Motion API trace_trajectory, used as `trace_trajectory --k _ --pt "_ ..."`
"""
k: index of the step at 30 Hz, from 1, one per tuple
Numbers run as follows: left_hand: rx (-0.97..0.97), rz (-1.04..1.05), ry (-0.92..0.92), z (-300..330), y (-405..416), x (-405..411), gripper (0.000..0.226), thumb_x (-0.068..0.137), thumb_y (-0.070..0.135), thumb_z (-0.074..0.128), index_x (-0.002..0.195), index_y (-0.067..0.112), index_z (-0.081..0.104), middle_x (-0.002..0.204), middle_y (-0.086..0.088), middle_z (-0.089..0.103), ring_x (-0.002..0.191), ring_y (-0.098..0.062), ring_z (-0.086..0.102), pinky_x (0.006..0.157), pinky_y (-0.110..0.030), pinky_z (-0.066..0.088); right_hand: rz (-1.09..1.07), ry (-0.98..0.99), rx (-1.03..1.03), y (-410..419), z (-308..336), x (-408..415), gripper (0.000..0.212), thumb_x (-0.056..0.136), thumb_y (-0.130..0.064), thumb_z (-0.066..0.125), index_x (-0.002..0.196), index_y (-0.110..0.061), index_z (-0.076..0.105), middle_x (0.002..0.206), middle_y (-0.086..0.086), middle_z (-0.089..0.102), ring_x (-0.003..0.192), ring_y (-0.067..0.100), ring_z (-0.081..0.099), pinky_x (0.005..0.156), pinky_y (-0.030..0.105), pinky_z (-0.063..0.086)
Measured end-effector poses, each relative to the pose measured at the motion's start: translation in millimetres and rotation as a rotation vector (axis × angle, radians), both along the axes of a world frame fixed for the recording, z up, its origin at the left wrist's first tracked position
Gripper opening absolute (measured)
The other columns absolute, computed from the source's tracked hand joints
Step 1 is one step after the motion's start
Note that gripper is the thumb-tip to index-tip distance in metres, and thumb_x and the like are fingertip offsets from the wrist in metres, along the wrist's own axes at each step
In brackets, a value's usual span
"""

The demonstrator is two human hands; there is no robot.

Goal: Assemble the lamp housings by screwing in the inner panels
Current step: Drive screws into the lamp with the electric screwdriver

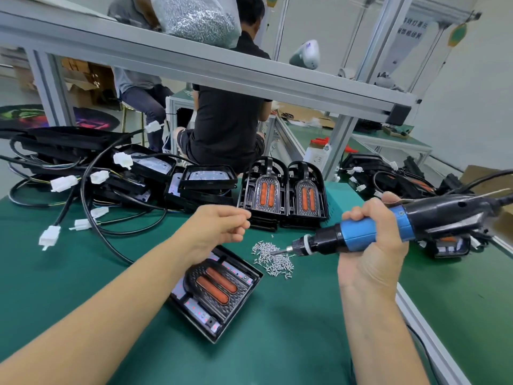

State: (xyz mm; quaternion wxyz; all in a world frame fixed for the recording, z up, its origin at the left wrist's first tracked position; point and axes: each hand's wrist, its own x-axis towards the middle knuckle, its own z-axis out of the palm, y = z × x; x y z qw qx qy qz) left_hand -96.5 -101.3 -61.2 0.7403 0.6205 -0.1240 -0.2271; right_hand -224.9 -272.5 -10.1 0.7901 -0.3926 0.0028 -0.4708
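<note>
The right hand (372, 234) at centre right grips a blue-and-black electric screwdriver (388, 230), its bit pointing left into the screw pile (273, 258). The left hand (219, 226) hovers mid-frame, fingers loosely curled, holding nothing visible. Just below it, the lamp housing (215, 293) with its inner panel (218, 287) lies on the green table (277, 343). The sign's writing at upper right is unreadable.

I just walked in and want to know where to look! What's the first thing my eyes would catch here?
Probably the blue and black electric screwdriver gripped in the right hand, its tip dipping into a shiny pile of screws on the green mat. Next, the orange strips glowing in the lamp housing lying below the left hand, and two more like it standing upright behind.
</note>
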Motion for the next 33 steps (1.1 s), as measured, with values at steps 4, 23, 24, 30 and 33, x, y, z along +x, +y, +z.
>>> trace_trajectory --k 4,23,24,30,33 --pt "-0.288 0.064 0.266 -10 45 -24 0.015 0.08 0.003 0.062 0.094 0.001 0.067 0.078 -0.008 0.072 0.06 -0.01 0.067 0.054 -0.018 0.055 0.117 -0.068 0.092 23 11 6 0.022 0.08 -0.002 0.056 0.089 -0.021 0.053 0.059 -0.01 0.051 0.053 0.006 0.05 0.064 0.021 0.047" --pt "-0.473 0.06 0.365 -19 82 -55 0.011 0.071 0.01 0.067 0.074 0.008 0.078 0.072 -0.006 0.068 0.058 -0.01 0.062 0.053 -0.018 0.054 0.319 -0.093 0.14 94 23 34 0.021 0.081 0.001 0.055 0.088 -0.02 0.055 0.062 -0.006 0.05 0.054 0.007 0.049 0.062 0.02 0.047" --pt "-0.469 0.059 0.358 -20 82 -55 0.011 0.07 0.009 0.068 0.075 0.007 0.078 0.072 -0.006 0.068 0.058 -0.01 0.063 0.053 -0.018 0.054 0.316 -0.089 0.136 94 23 35 0.021 0.08 0.0 0.056 0.088 -0.02 0.055 0.062 -0.006 0.05 0.053 0.007 0.049 0.062 0.02 0.047" --pt "-0.474 0.076 0.357 -22 80 -55 0.011 0.069 0.008 0.067 0.074 0.006 0.078 0.071 -0.007 0.068 0.057 -0.01 0.062 0.053 -0.018 0.054 0.314 -0.067 0.132 93 19 37 0.023 0.074 -0.002 0.058 0.088 -0.019 0.054 0.063 -0.006 0.05 0.054 0.007 0.049 0.061 0.02 0.048" --pt "-0.482 0.079 0.363 -22 78 -55 0.012 0.071 0.008 0.066 0.073 0.007 0.078 0.071 -0.007 0.067 0.057 -0.01 0.062 0.053 -0.019 0.054 0.3 -0.061 0.117 91 18 38 0.023 0.073 -0.002 0.058 0.088 -0.019 0.054 0.061 -0.007 0.051 0.053 0.007 0.049 0.061 0.021 0.048"
